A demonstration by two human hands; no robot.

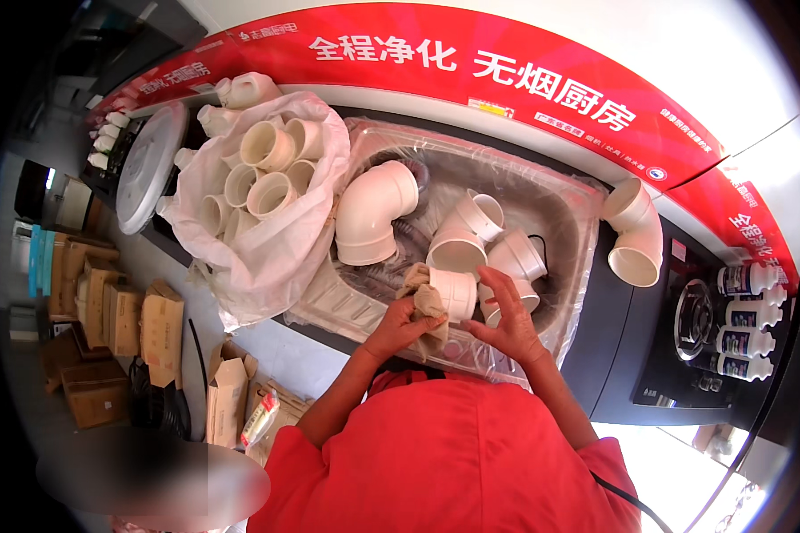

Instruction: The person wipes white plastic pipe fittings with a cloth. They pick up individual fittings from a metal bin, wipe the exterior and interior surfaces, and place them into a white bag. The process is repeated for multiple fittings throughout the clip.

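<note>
In front of me, over the near edge of the sink, is a short white plastic pipe fitting (454,294). My left hand (398,329) grips a crumpled tan cloth (429,300) against the fitting's left end. On the other side, my right hand (510,322) has its fingers spread, with nothing gripped in them; whether a fingertip touches the fitting is unclear. Just beyond lie a white pipe tee (468,233) and another branched white fitting (517,258), partly behind my right hand. A large white elbow (378,213) rests at the sink's left side.
The plastic-wrapped sink (571,293) is set in a dark counter. A white sack (267,258) full of pipe fittings stands left of it. To the right are another white elbow (634,233), a gas hob (684,355) and several bottles (745,342). Cardboard boxes (162,333) stand on the left.
</note>
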